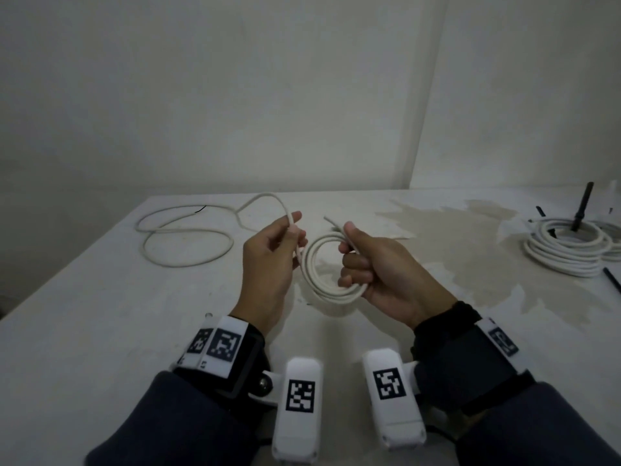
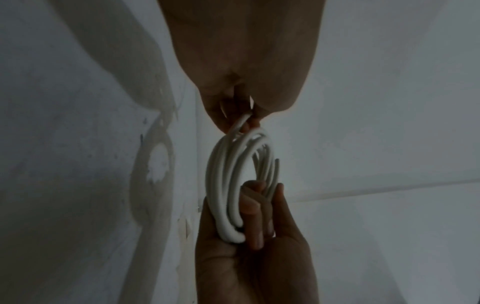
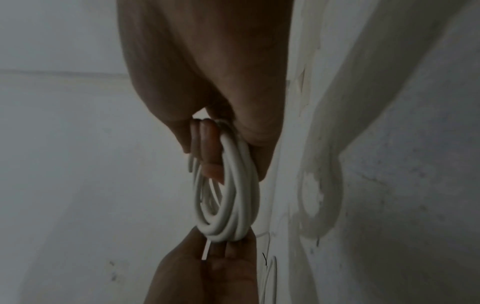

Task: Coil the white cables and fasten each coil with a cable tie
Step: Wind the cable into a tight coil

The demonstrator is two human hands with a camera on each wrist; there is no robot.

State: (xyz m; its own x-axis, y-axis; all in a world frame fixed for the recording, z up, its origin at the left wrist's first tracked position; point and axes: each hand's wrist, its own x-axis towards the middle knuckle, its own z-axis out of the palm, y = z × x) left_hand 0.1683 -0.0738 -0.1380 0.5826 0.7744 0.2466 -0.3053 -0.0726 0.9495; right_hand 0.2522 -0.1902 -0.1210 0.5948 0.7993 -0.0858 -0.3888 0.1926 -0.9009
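Your right hand [image 1: 379, 267] curls round the partly wound coil [image 1: 331, 267], held up over the tabletop's [image 1: 100, 314] middle, so the turns can't spring apart. Your left hand [image 1: 272, 260] pinches the white cable [image 1: 188, 240] just beside the coil, feeding the next turn. The slack lies looped toward the far left corner. Finished coils [image 1: 568, 250] sit at the right edge, a black cable tie [image 1: 612, 280] beside them, within reach, I judge.

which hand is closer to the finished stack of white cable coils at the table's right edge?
Right. The right hand sits mid-table, nearer the stacked white cable coils; the left hand is farther left.
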